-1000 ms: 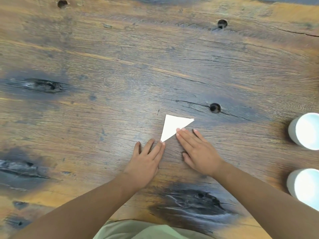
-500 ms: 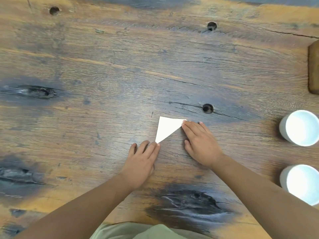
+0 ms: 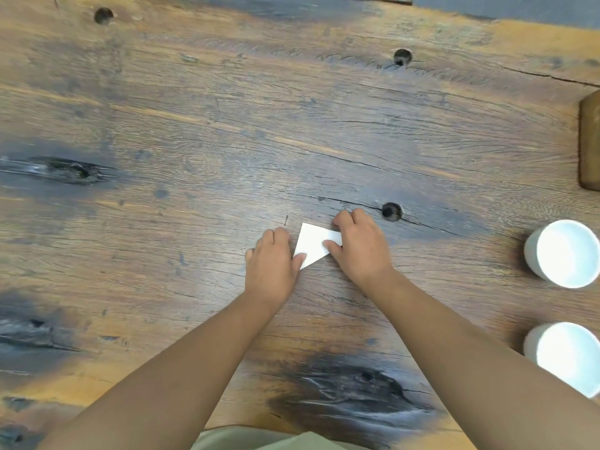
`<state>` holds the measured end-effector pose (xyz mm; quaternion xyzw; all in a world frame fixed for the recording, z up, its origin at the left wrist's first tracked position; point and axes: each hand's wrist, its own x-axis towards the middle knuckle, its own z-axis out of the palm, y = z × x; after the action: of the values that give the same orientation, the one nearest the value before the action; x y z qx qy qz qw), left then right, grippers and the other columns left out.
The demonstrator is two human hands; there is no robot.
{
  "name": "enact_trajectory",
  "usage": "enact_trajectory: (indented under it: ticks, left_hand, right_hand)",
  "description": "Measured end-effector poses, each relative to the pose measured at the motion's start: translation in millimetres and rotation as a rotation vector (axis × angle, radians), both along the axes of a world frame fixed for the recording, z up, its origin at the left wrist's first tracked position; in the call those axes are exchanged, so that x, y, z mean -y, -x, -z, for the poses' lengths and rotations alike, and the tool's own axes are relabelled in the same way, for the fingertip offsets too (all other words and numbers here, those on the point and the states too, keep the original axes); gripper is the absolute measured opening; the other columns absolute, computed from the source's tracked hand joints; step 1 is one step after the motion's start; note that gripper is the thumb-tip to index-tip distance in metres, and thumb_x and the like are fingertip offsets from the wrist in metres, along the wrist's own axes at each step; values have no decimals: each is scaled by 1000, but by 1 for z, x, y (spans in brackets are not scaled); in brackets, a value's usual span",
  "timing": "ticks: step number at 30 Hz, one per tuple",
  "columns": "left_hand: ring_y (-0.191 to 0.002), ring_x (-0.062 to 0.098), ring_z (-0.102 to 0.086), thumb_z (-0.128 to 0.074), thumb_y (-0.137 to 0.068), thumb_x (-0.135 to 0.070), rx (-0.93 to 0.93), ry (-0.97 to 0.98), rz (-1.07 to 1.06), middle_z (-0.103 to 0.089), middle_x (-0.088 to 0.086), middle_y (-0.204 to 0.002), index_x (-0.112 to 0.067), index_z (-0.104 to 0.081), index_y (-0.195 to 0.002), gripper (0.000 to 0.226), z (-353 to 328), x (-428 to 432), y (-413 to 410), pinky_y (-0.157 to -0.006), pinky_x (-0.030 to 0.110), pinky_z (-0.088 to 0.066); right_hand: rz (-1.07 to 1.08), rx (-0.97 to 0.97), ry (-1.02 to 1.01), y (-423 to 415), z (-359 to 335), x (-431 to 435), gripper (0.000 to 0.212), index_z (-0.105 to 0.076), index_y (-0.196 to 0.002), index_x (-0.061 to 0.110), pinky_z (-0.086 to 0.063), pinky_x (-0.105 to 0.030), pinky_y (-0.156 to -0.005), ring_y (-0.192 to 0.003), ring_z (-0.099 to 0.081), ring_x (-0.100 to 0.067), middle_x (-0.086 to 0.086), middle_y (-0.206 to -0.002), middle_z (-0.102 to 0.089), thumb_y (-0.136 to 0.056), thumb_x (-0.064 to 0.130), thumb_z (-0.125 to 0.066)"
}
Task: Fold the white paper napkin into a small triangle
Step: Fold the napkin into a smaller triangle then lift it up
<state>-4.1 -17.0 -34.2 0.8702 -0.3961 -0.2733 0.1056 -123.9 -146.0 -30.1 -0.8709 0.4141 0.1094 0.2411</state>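
Note:
The white paper napkin lies folded as a small triangle on the dark wooden table. My left hand rests at its lower left, the thumb pressing on the napkin's left edge. My right hand covers the napkin's right corner, with the thumb on top of the paper and the fingers curled over its far edge. The right tip of the triangle is hidden under that hand.
Two white cups stand at the right edge, one farther and one nearer. A brown wooden board pokes in at the far right. Knot holes dot the table top.
Both hands have moved forward onto the napkin. My right hand now curls over its right corner, and my left thumb presses its left edge, where before only fingertips touched the corners.

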Motion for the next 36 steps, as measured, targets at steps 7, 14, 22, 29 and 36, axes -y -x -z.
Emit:
enact_trajectory:
  ticks: [7,14,22,29,36]
  left_hand:
    - [-105,23,-52,-70,-88,-31,-47,-12,-53,-53,3,-113,-17,-51,-110,32,4,3,0,-89,39,-37]
    - [-101,22,-54,-75,-83,-19,-143,38,-20,-52,3,-111,-15,-54,-111,35,6,0,-3,-91,41,-45]
    - [-89,11,-53,-76,-81,-20,-361,-7,1,-50,-2,-101,-20,-63,-91,17,2,-1,-10,-78,21,-44]
    - [-70,11,-55,-71,-86,-10,-602,66,-12,-61,-4,-78,-14,-62,-84,10,-28,-11,-1,-67,24,-43]
    - [-56,8,-49,-67,-90,-10,-611,180,65,-58,-3,-67,-17,-58,-85,13,-103,4,-8,-54,24,-38]
  right_hand:
    - [100,-92,-115,-6,2,-5,42,-51,-114,14,-43,-43,-95,-112,-52,-30,-9,-117,-55,-85,36,-72]
    - [61,-35,-125,2,3,-20,22,-56,-102,15,-42,-37,-89,-104,-49,-26,-6,-109,-52,-85,24,-69]
    - [214,237,-406,24,-4,-26,28,-47,-83,28,-43,-26,-63,-71,-55,-8,9,-79,-58,-85,11,-68]
    - [148,271,-463,42,-21,-29,52,-56,-128,20,-43,-26,-98,-112,-53,-8,6,-121,-54,-82,25,-77]
    - [90,317,-415,45,-89,-20,13,-62,-79,19,-39,-33,-63,-65,-51,-8,8,-71,-56,-84,27,-71]
